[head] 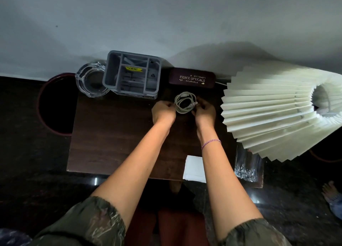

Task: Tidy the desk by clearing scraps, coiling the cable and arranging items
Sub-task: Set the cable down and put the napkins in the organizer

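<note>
A dark round bin with a reddish rim is seen at the far left, just beside the left edge of the dark wooden table. At the table's back left corner a clear glass ashtray is set, touching or nearly touching a grey plastic organiser that is divided into several compartments (a yellow label is stuck inside one of them).

In front of the organiser's right corner, the left hand is held with its fingers curled, and the left side of the white cable is pinched in them. The cable is wound into a small round coil of several loops and is held between the two hands over the middle of the table, just in front of a dark spectacle case printed with pale lettering, which lies against the back wall. The right side of the coil is gripped by the right hand, its fingers bent around the loops; whether the coil rests on the table or is lifted off it cannot be told. A pink and white bracelet is worn on the right wrist.

Near the front edge, a folded white paper is partly covered by the right forearm. Further right a cut-glass tumbler stands upright, and above it a pleated cream lampshade is seen tilted on its side.
</note>
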Available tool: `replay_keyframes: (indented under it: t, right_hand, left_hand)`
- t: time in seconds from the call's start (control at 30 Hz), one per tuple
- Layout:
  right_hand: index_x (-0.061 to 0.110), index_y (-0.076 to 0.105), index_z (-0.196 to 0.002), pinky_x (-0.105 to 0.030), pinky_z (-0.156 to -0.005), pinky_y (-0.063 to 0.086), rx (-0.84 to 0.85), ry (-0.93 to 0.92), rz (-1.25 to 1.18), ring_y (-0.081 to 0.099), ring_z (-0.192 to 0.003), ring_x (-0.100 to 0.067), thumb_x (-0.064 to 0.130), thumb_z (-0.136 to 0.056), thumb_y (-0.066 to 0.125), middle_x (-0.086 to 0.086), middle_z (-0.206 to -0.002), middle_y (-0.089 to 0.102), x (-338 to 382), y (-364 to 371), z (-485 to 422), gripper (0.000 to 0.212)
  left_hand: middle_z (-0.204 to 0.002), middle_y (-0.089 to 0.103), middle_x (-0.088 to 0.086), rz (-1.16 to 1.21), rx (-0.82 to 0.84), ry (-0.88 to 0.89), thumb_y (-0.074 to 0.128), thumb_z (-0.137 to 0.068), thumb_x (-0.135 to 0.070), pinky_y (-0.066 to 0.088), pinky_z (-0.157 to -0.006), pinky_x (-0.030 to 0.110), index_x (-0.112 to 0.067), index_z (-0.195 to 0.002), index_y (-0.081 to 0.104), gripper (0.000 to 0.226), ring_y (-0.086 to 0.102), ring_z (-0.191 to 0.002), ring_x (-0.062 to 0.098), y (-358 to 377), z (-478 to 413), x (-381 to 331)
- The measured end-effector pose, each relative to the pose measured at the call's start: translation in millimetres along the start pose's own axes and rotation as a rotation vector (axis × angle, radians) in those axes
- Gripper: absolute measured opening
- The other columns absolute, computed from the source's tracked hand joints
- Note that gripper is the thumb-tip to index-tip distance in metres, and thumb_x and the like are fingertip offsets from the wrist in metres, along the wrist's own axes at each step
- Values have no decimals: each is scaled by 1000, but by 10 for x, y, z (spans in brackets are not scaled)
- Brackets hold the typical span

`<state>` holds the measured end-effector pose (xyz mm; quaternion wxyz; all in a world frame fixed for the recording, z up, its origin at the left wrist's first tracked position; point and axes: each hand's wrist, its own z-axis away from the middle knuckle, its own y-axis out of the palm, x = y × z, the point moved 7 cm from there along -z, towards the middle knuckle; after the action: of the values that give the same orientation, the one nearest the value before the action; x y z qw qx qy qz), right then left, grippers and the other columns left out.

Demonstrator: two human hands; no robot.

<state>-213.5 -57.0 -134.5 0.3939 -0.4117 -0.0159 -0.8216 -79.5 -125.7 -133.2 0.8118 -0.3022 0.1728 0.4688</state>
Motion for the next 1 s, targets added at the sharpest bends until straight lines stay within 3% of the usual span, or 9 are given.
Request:
replay_keyframes:
  t: [0.23, 0.3, 0.37, 0.5, 0.6, 0.67, 0.77, 0.87, 1.0]
  right_hand:
    - [5, 49, -131, -41, -109, 39, 9, -93, 13, 48, -127, -27, -5, -93, 39, -15, -139, 49, 39, -40, 58, 41]
    - [7, 52, -130, -29, -108, 36, -48, -184, 117, 50, -123, -27, -5, -92, 40, -16, -136, 49, 31, -182, 240, 42]
    - [7, 56, -126, -17, -99, 31, -164, -306, 290, 49, -121, -30, -5, -90, 42, -20, -130, 50, -16, -362, 531, 41]
    - [3, 57, -118, -32, -91, 29, -323, -295, 506, 43, -111, -42, -7, -86, 47, -27, -119, 48, -473, -623, 1080, 34]
    - [0, 51, -117, -36, -95, 33, -308, -127, 510, 42, -116, -38, -9, -86, 47, -22, -121, 46, -860, -680, 1267, 33]
    - [1, 49, -118, -41, -99, 36, -259, -112, 537, 40, -119, -36, -8, -87, 46, -20, -124, 45, -903, -611, 1288, 33]
    - [3, 52, -121, -31, -100, 35, -176, -182, 482, 43, -121, -30, -7, -89, 44, -16, -126, 44, -727, -456, 1212, 34]
    - [7, 58, -115, -18, -92, 32, -197, -288, 468, 46, -118, -28, -7, -87, 46, -14, -122, 45, -537, -487, 1156, 33]
    - [15, 58, -121, -27, -93, 29, -334, -300, 531, 38, -114, -35, -9, -84, 52, -18, -125, 43, -535, -753, 1149, 44]
  left_hand:
    - [-110, 67, 18, -28, 22, 44, 49, -89, -16, 54, -89, 42, -7, -114, 64, 31, 64, -101, 30, -20, 75, 16]
    - [-113, 67, 18, -40, 30, 52, 50, -88, -17, 53, -90, 42, -8, -117, 62, 33, 63, -104, 30, -37, 110, 54]
    - [-113, 67, 17, -53, 28, 62, 51, -88, -17, 52, -91, 43, -8, -118, 61, 33, 63, -105, 31, -70, 163, 97]
    - [-110, 69, 15, -94, 34, 86, 51, -88, -15, 51, -92, 41, -7, -114, 63, 30, 64, -105, 28, -160, 354, 270]
    - [-108, 71, 12, -216, 35, 108, 53, -88, -16, 50, -92, 32, -9, -113, 65, 28, 64, -104, 25, -221, 528, 460]
    - [-108, 71, 9, -321, 28, 128, 52, -89, -18, 46, -89, 26, -11, -113, 66, 28, 64, -104, 22, -257, 623, 574]
    - [-110, 70, 9, -415, 20, 148, 50, -91, -19, 46, -87, 25, -16, -117, 64, 30, 63, -103, 21, -311, 711, 684]
    - [-118, 65, 10, -529, -12, 263, 46, -93, -17, 44, -92, 30, -16, -122, 60, 32, 59, -110, 23, -329, 833, 664]
    - [-130, 52, 1, -761, 8, 593, 41, -92, -10, 47, -88, 32, -18, -131, 49, 41, 46, -119, 18, -162, 1097, 594]
